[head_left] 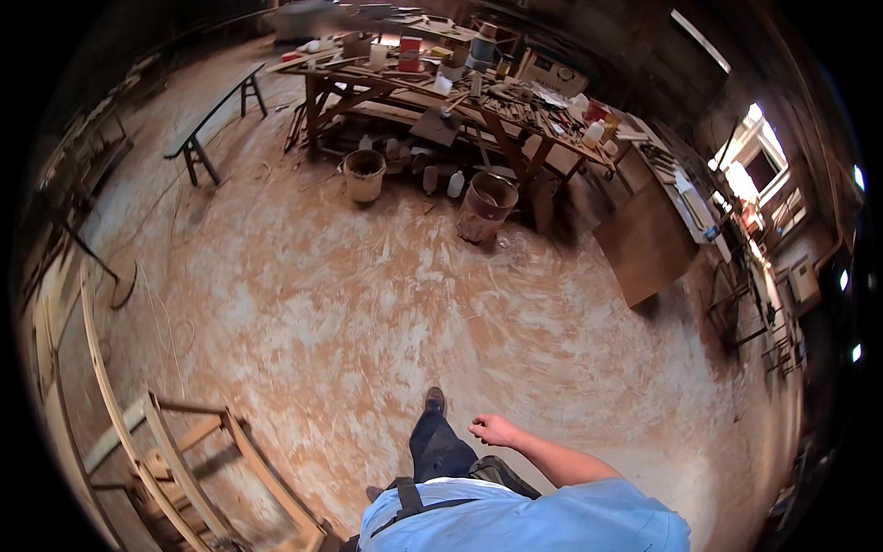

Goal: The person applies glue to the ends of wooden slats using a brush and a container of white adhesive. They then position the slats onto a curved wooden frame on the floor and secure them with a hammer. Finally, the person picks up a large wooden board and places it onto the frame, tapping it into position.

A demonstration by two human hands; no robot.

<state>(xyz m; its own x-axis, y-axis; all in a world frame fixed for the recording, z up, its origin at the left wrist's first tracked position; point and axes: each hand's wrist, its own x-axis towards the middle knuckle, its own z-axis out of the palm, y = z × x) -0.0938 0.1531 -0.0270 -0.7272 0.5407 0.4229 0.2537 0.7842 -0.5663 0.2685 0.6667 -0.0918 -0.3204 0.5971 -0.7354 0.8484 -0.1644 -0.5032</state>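
My right hand (pixel 494 430) hangs out in front of my right hip, over the bare floor. Its fingers are loosely bent with a small gap between them, and I see nothing held. It touches no object; the nearest things are my dark trouser leg (pixel 438 451) and a dark pouch (pixel 501 474) at my waist. My left hand is out of view, and only the blue shirt (pixel 515 520) shows on that side. One shoe (pixel 435 397) is stepped forward on the dusty floor (pixel 349 304).
Ahead stands a cluttered wooden workbench (pixel 478 103), with a pale bucket (pixel 364 177) and a rusty drum (pixel 487 207) before it. A brown board (pixel 647 241) leans at right. Left are a narrow trestle (pixel 213 120), a wooden frame (pixel 267 465) and a thin cable (pixel 170 322).
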